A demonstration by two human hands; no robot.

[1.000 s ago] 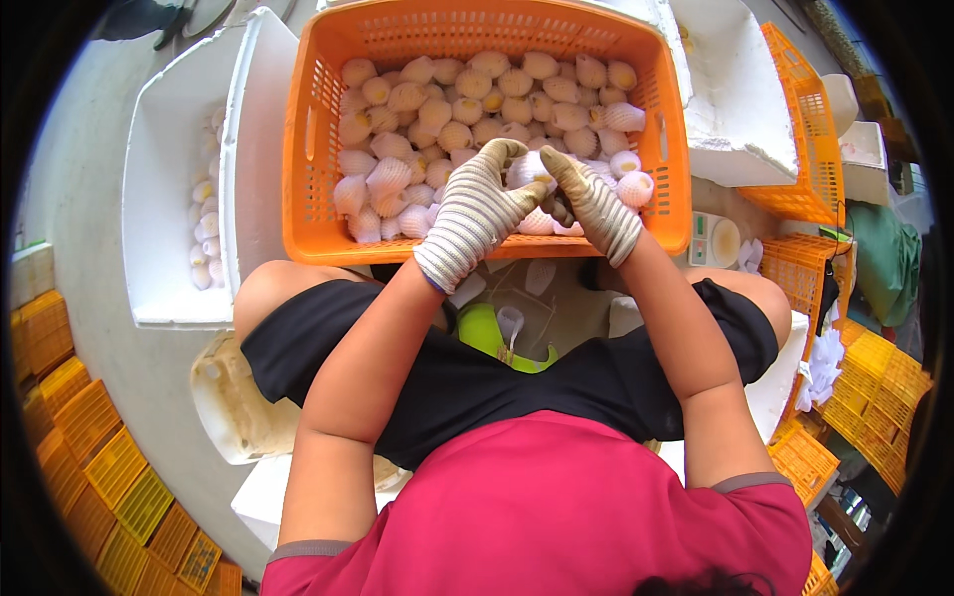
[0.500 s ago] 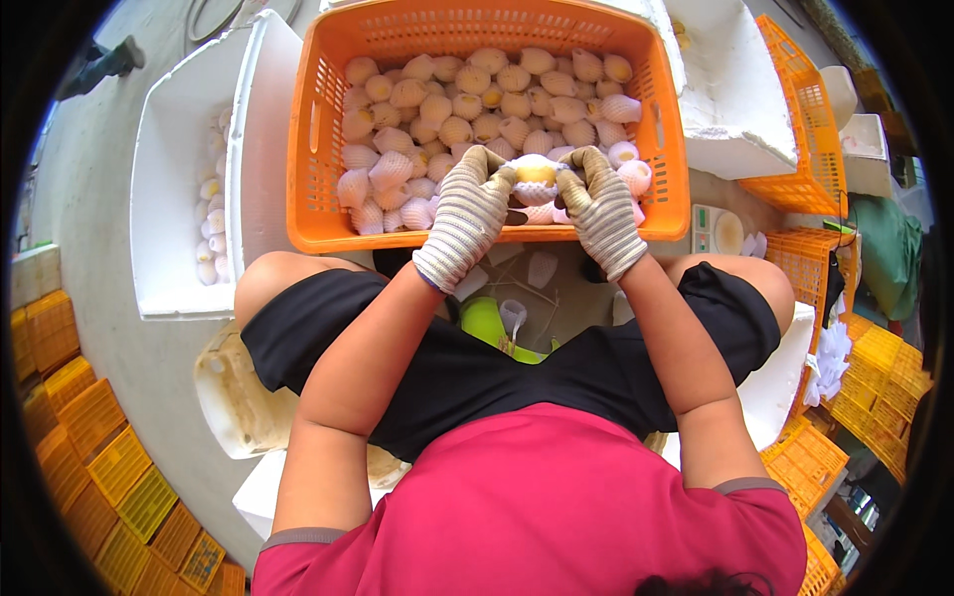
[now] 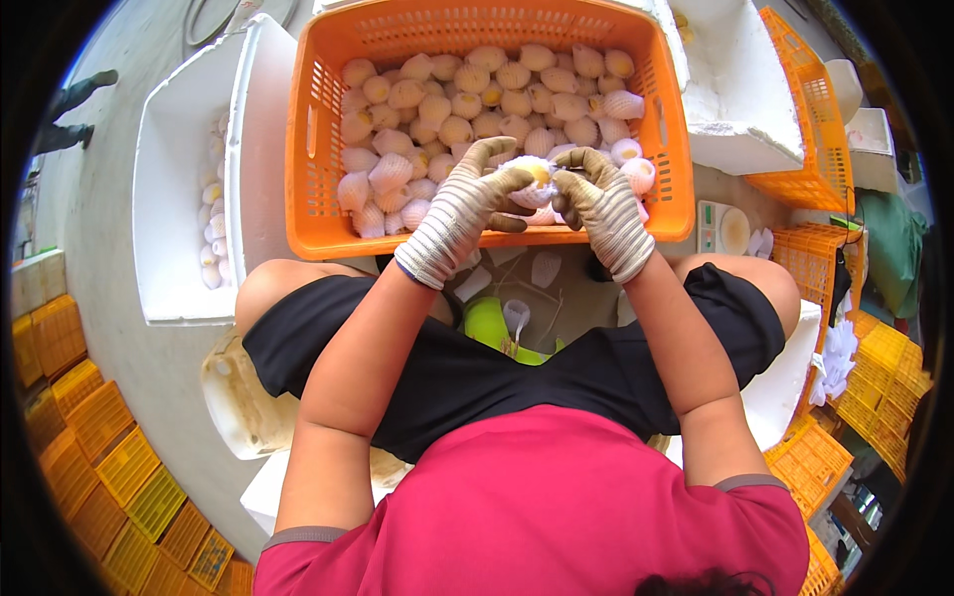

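Upper centre of frame, over orange crate [image 3: 338, 242]: right hand [image 3: 603, 206] fingers gripping sleeved yellow fruit [image 3: 535, 177]; left hand [image 3: 459, 211] fingers parted, contact unclear.

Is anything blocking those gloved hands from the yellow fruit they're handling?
Only pale netting, partly covering the fruit. Nothing else visible stands between it and the left hand or right hand, close on either side.

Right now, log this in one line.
left hand: at fruit; right hand: holding fruit; fruit: yellow, partly netted; crate: netted fruits inside
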